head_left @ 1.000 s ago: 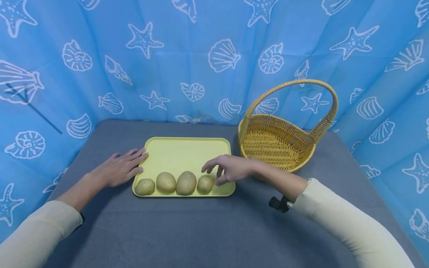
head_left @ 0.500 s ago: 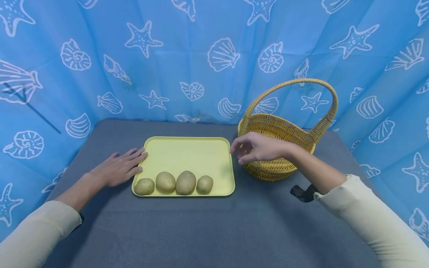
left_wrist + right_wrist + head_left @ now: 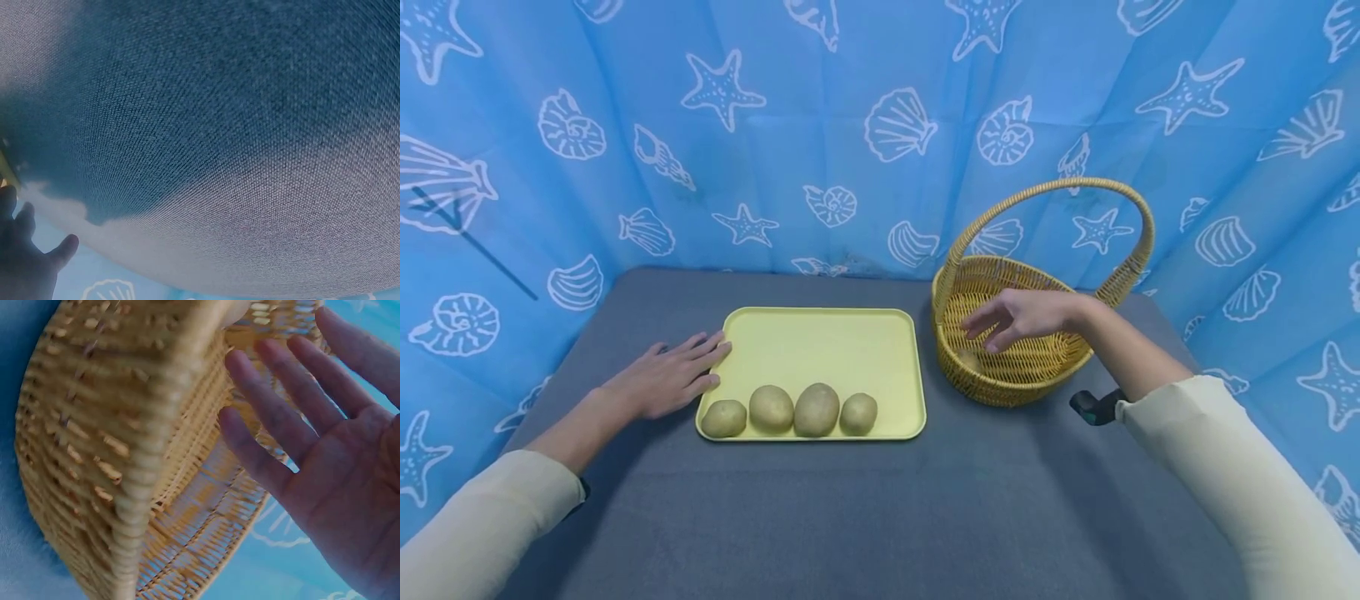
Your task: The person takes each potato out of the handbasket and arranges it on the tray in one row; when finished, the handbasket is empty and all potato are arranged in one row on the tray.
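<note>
A yellow tray [image 3: 820,342] lies on the table with several potatoes [image 3: 816,410] in a row along its near side. My left hand [image 3: 662,377] rests beside the tray, its spread fingertips touching the left rim. To the tray's right stands a wicker basket [image 3: 1037,350] with a tall arched handle. Inside its near left wall sits one potato [image 3: 967,360], partly hidden by the rim. Over the basket's opening is my right hand [image 3: 1026,314], fingers spread and holding nothing. The right wrist view shows that hand's open palm [image 3: 350,456] beside the basket rim.
Grey cloth covers the table [image 3: 820,517]. A blue curtain [image 3: 850,125] with white shells and starfish hangs close behind and along both sides. The basket handle [image 3: 1052,187] arches high over the basket, above my right hand.
My right hand has moved right, from the tray's near right corner to over the basket. Its fingers have spread, and a potato now shows in the basket. My left hand stays put.
</note>
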{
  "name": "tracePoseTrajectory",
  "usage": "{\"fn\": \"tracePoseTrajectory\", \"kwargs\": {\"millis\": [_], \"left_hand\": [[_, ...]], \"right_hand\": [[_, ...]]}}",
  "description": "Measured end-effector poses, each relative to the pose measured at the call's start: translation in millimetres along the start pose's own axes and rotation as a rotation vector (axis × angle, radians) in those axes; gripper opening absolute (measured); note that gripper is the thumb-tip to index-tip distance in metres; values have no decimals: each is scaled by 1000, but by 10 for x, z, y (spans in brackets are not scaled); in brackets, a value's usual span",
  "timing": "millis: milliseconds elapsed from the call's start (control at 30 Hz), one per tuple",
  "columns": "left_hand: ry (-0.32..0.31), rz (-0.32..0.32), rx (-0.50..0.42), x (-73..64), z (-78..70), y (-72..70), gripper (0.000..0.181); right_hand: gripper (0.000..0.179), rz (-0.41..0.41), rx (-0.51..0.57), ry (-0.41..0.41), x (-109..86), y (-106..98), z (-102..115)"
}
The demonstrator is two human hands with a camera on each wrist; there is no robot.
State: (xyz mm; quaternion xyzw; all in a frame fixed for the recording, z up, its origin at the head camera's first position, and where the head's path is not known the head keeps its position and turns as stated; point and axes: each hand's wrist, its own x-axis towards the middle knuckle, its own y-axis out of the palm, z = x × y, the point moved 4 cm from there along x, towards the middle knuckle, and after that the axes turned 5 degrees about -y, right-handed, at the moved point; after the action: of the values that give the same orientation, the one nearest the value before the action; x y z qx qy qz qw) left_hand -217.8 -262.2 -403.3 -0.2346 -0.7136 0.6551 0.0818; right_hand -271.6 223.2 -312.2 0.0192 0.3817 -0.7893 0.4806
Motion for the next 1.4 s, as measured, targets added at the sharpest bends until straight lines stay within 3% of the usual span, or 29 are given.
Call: {"fn": "tracePoseTrajectory", "kwargs": {"millis": [267,700,1067,1400], "left_hand": [[1,-18,-5,-3,14,18,60],[-2,-20,-13,-24,4,-5,59],[0,-24,-21,-15,24,14,60],[-6,-15,-17,-2,24,13,61]], "right_hand": [[63,93,116,245,77,59,-203],[81,169,102,285,267,164,-153],[69,184,178,329,356,135,-167],[75,217,161,328,335,144,-191]]}}
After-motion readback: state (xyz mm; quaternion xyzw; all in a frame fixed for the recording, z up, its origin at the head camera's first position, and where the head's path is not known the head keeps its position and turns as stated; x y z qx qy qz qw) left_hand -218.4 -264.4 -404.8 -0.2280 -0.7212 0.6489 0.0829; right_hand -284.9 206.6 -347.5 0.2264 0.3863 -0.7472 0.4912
